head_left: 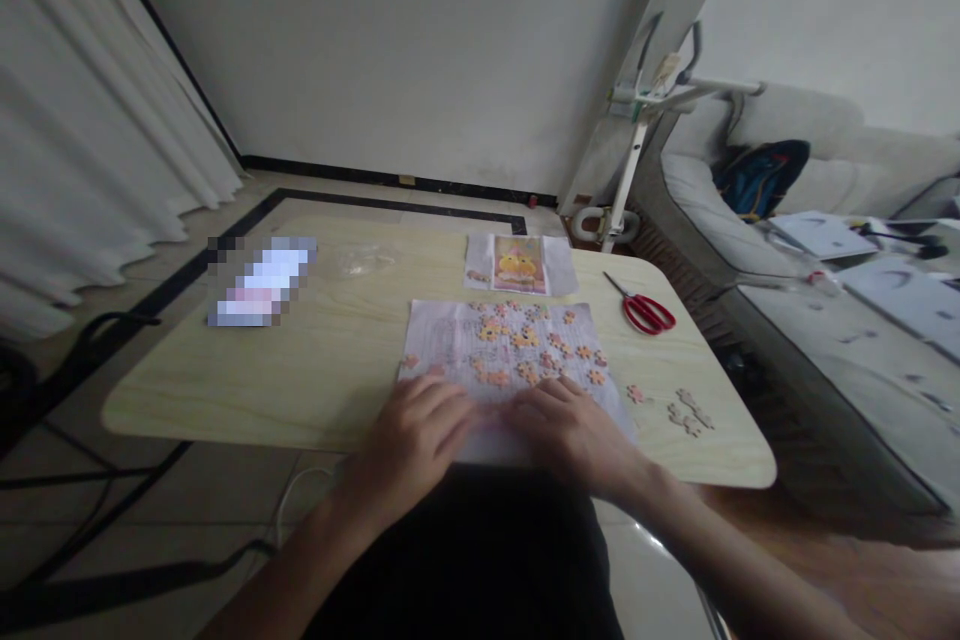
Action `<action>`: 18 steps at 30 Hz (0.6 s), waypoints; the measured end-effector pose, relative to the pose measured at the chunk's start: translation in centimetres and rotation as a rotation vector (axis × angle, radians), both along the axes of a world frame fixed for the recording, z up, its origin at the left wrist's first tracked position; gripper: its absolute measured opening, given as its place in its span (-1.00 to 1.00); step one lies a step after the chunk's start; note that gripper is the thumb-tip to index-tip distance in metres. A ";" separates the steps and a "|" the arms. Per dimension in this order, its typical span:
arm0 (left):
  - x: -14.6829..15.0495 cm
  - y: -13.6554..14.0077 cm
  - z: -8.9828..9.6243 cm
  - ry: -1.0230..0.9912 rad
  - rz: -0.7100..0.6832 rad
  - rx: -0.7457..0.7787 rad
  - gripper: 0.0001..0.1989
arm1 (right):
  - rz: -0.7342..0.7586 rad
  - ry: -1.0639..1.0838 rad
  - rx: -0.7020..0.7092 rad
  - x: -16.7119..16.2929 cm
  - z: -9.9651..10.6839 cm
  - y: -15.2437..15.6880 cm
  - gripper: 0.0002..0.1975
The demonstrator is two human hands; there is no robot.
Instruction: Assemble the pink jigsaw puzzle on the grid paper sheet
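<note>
A creased, printed sheet of paper (pixel 442 325) lies near the front edge of the table, with several small jigsaw puzzle pieces (pixel 525 338) scattered over it. Some of the yellow and orange pieces sit close together; whether they interlock is too small to tell. My left hand (pixel 427 420) rests over the sheet's lower left part, fingers loosely stretched towards the middle. From the other side my right hand (pixel 559 420) lies on the lower right part, its fingers bent a little. Both hands' fingertips are blurred, and I see nothing held in either.
Beyond the sheet lies a picture card (pixel 519 265) with a yellow figure. Red-handled scissors (pixel 646 313) are at the right, near loose pieces (pixel 690 412). A blurred bright phone-like screen (pixel 266 282) and clear plastic (pixel 364 260) lie left on the pale wooden table (pixel 225 390).
</note>
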State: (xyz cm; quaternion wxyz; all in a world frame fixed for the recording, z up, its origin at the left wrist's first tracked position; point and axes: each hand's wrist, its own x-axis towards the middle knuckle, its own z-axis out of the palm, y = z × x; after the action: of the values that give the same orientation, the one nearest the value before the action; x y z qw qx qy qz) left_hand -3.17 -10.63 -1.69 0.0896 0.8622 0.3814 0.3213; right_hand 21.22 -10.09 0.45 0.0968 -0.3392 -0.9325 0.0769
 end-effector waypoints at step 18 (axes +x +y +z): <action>-0.9 -1.2 0.1 0.040 0.047 -0.010 -0.85 | -0.198 0.256 0.003 1.5 -0.9 0.2 -0.80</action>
State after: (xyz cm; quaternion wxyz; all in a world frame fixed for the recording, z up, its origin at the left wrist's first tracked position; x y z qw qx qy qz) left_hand -4.06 -11.83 -1.62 0.0787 0.8587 0.4051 0.3039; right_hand 22.75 -9.88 -0.42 0.2227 -0.4167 -0.8747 0.1082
